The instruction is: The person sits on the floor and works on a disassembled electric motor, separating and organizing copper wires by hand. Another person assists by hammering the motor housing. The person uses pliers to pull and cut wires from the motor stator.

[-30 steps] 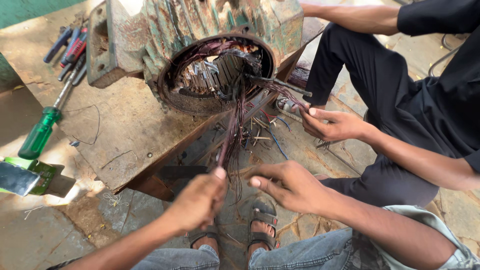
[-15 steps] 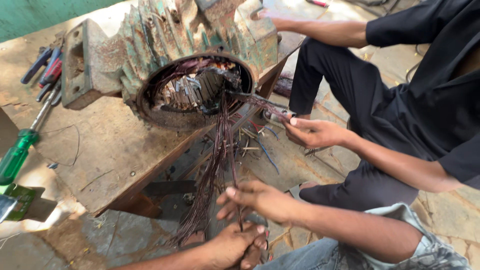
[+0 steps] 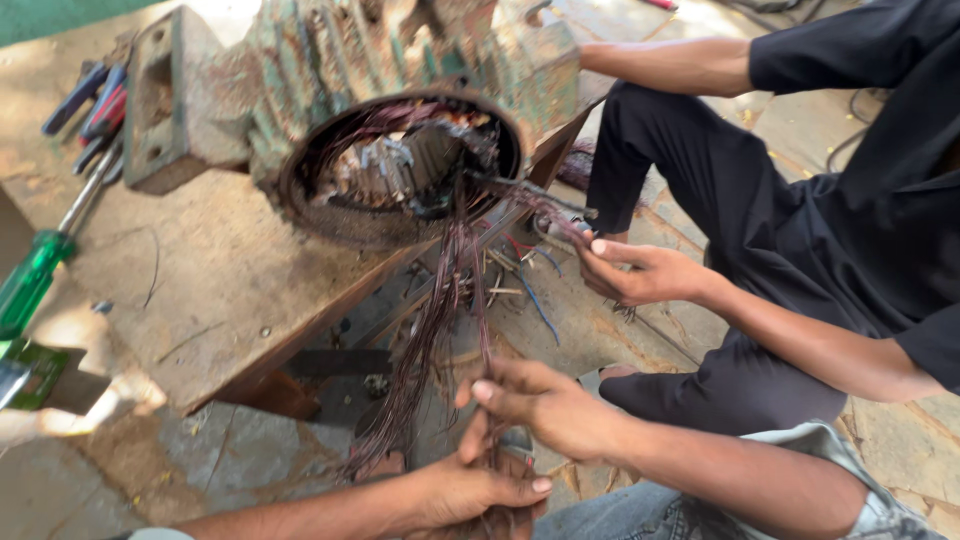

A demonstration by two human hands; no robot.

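Low in the middle of the frame, the person's right hand (image 3: 545, 405) pinches a few strands of the copper winding wire (image 3: 440, 320) between thumb and fingers, clenched on them just above the left hand (image 3: 470, 490). That left hand sits at the bottom edge, its fingers curled around the lower end of the same reddish-brown bundle, thumb lying flat across it. From both hands the wire runs up and slightly left to the open mouth of a motor stator housing (image 3: 300, 60), a green, rusty, finned casting lying on its side in the upper centre. Inside its round opening more dark coils and bright slots show. The housing rests on a worn wooden worktop (image 3: 200, 290) that fills the left half of the picture.

On the worktop's far left edge lies a green-handled screwdriver (image 3: 35, 275), and above it, in the upper left corner, a cluster of pliers (image 3: 90, 105) with red and blue grips. At right a second person in black clothes sits on the stone floor (image 3: 590, 330); their hand (image 3: 640, 272) holds another thin strand leading from the housing. Loose wire scraps (image 3: 520, 285) litter the floor between the two.
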